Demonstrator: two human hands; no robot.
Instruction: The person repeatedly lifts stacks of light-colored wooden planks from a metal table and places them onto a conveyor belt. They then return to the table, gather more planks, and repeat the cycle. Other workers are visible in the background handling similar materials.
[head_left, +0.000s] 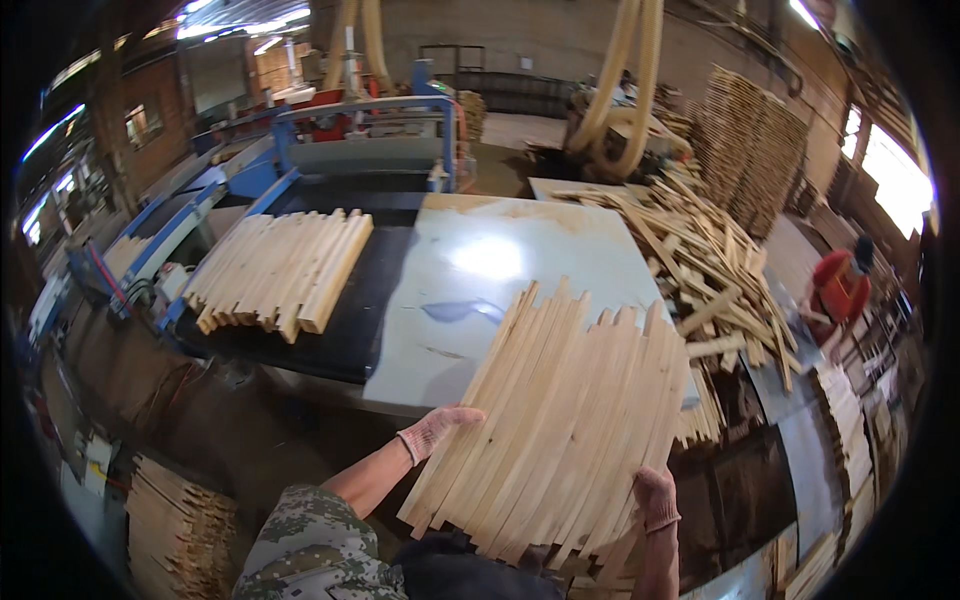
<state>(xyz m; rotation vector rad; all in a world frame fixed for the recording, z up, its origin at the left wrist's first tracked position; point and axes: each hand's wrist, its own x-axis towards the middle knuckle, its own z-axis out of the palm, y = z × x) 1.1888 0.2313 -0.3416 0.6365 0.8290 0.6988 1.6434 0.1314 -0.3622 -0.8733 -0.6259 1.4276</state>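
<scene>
Between my two gloved hands is a wide row of pale wooden strips (pixel 560 420), laid side by side with uneven ends. My left hand (pixel 441 428), in a pinkish knit glove, grips the row's left edge. On the right edge, my right hand (pixel 656 497) is closed round the outer strips in a matching glove. The far part of the row overlaps the light-coloured tabletop (pixel 520 240); its near end reaches toward my body. Whether the far end rests on the tabletop or hovers above it, I cannot tell.
A second row of wooden strips (pixel 285 265) lies on the black conveyor belt (pixel 375 300) of a blue-framed machine (pixel 365 105). Loose offcuts (pixel 720 260) are heaped at the right. Stacked strips (pixel 180 530) stand low left. A person in red (pixel 840 285) is at the far right.
</scene>
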